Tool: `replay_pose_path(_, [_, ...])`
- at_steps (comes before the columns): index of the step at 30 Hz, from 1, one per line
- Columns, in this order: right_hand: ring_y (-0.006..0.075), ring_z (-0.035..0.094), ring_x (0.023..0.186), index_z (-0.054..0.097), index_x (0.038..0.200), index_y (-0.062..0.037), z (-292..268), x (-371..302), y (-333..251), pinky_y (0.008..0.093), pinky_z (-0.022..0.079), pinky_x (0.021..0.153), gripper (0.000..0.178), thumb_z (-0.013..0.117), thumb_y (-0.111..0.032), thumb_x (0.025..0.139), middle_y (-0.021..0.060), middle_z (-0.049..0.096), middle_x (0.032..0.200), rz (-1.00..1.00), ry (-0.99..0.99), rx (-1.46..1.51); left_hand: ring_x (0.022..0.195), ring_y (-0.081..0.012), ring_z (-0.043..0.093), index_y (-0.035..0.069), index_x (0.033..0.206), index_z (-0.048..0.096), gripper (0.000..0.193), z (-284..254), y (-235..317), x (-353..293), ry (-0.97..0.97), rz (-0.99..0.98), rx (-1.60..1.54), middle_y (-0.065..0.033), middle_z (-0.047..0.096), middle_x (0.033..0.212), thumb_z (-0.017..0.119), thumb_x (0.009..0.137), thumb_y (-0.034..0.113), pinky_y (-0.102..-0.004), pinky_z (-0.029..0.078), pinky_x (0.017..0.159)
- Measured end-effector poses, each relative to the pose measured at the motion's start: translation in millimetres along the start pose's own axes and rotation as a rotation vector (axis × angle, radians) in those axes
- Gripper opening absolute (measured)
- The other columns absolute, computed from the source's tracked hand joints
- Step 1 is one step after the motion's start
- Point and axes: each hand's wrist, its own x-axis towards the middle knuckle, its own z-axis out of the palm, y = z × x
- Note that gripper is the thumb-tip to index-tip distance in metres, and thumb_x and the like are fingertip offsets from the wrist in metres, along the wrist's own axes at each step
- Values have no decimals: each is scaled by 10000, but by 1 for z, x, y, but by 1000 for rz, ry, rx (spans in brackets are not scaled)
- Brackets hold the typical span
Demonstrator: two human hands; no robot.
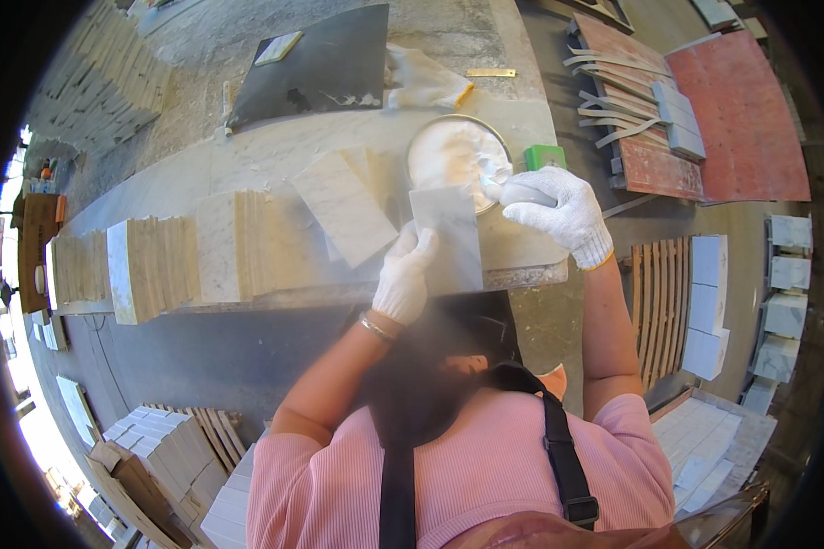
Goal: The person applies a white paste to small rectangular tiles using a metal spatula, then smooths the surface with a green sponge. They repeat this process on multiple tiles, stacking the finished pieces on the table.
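Pink-sleeved shoulders and a black strap point(566, 457) fill the lower edge, and from them both bare forearms are raised to the stone workbench point(247, 165), whose front edge runs just beyond the wrists with dark open floor below it. A grey marble tile point(449, 240) is gripped along its lower left edge by the white-gloved left hand point(403, 274) and held tilted over the bench's front edge, just below the round bowl of white paste point(456, 157). The gloved right hand point(558, 212) is closed around a putty tool point(522, 192) whose tip touches the bowl's rim, while stacked marble tiles point(156, 265) crowd the bench to the left.
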Motion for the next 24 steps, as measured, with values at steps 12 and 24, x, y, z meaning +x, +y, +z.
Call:
replay_pose_path(12, [204, 749, 965, 805, 1162, -86, -1, 1, -9, 333, 573, 865, 355, 816, -215, 832, 121, 781, 1051, -39, 33, -118, 1113, -81, 503, 10, 1395, 595, 409, 1, 4, -2, 3, 39, 113, 11, 620, 1211, 554, 1098, 288, -260, 392, 1031])
replay_pose_path(24, [238, 748, 940, 814, 1123, -94, 1, 2, -5, 349, 569, 850, 337, 801, -256, 827, 138, 780, 1026, -72, 44, -146, 1111, -73, 496, 19, 1396, 595, 385, -2, -2, 0, -17, 19, -32, 24, 612, 1217, 566, 1098, 263, -254, 390, 1024])
